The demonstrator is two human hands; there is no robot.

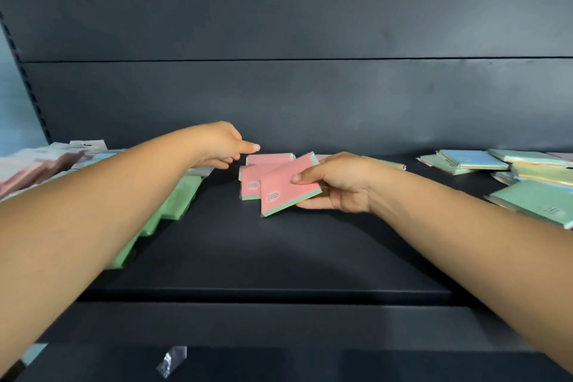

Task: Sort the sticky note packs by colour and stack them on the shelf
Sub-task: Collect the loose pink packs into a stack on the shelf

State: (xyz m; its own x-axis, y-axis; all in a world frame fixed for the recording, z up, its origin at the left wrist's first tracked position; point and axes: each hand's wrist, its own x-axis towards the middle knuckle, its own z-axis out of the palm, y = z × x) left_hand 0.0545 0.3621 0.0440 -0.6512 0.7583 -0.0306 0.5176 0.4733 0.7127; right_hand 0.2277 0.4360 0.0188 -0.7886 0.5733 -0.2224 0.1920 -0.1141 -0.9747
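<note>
Gripping a pink sticky note pack (pixel 286 186) at its right edge, right hand (pixel 338 183) reaching in over the dark shelf (pixel 263 251), thumb pressed on the pink top face, remaining fingers curled beneath, pack tilted with its near-left corner dipping toward the shelf surface. Small printed label near that lower corner; pale green edge showing along the pack's underside. Just behind and to the left, more pink packs (pixel 255 177) lying flat in an overlapping pile, one with the same label, the held pack partly covering them. Left hand (pixel 221 146) stretched forward above the far left of that pink pile, index finger extended and pointing right, other fingers loosely curled under, holding nothing; contact with the pile not discernible. Under the left forearm, row of green packs (pixel 173 198) running diagonally toward the near-left, overlapping one another. Farther left, blurred packaged goods (pixel 40 164) in pink and white wrapping. On the right side of the shelf, unsorted heap of packs (pixel 508 170) in blue, mint green and yellow-green, well apart from the pink pile, one large mint green pack (pixel 536 206) nearest the right forearm. Crumpled scrap of clear wrapper (pixel 170 361) lying on the lower ledge at the front.
</note>
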